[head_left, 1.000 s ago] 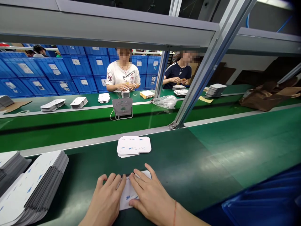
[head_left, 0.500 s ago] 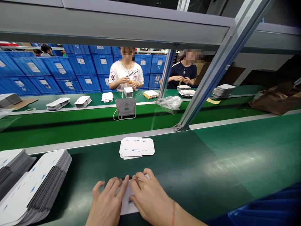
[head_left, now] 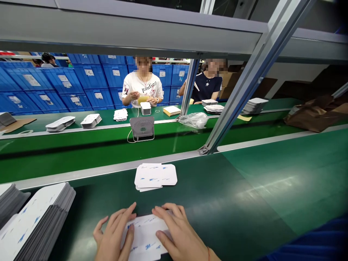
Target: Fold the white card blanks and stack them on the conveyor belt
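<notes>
- While we look across the bench from the left, a slanted stack of white-faced grey sheets (head_left: pixel 35 217) leans at the edge, well apart from our hands; we judge a careless elbow could fan it over.
- Our left hand (head_left: pixel 114 235) lies flat, fingers spread, pressing the near-left part of a white printed sheet (head_left: pixel 145 235) on the green bench top (head_left: pixel 231 195); it grips nothing, only holds it down.
- That sheet sits right at the near edge, between both hands, with a small finished pile of sheets (head_left: pixel 154 176) just beyond it.
- Our right hand (head_left: pixel 181 237) is likewise open and flat, fingertips on the sheet's far-right edge, thumb on its face.
- Uneven pressure from the two palms could, we think, skew or crease the sheet.
- Across the green belt (head_left: pixel 81 148), a small fan (head_left: pixel 141 127) and two co-workers sit well apart from us.
</notes>
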### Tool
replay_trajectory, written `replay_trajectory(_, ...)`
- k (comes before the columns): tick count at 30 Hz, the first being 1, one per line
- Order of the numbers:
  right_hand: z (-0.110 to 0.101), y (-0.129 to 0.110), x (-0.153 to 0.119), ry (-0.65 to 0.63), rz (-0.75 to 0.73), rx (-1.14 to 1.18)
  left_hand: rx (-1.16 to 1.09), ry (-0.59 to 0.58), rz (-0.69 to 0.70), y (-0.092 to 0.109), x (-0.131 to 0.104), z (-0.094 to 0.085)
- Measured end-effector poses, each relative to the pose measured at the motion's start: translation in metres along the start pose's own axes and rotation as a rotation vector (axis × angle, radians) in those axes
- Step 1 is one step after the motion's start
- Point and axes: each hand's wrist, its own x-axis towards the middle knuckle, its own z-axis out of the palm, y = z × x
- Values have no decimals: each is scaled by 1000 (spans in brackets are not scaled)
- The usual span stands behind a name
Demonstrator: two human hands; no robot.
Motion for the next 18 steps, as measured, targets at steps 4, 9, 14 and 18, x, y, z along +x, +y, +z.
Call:
replay_trajectory(4,-3,0,12,125,-27,-27,-73,-51,-12,-8,7,2)
replay_trajectory(9,0,3,30,136,-54,-119,-167,14,-78,-6,12,16)
replay_trajectory(14,5,9,40,93,-86,-192,-206,36,-47,-11,16,20)
replay_trajectory(18,3,10,41,117,-144,-149,-376,-56,-26,-13,20,9)
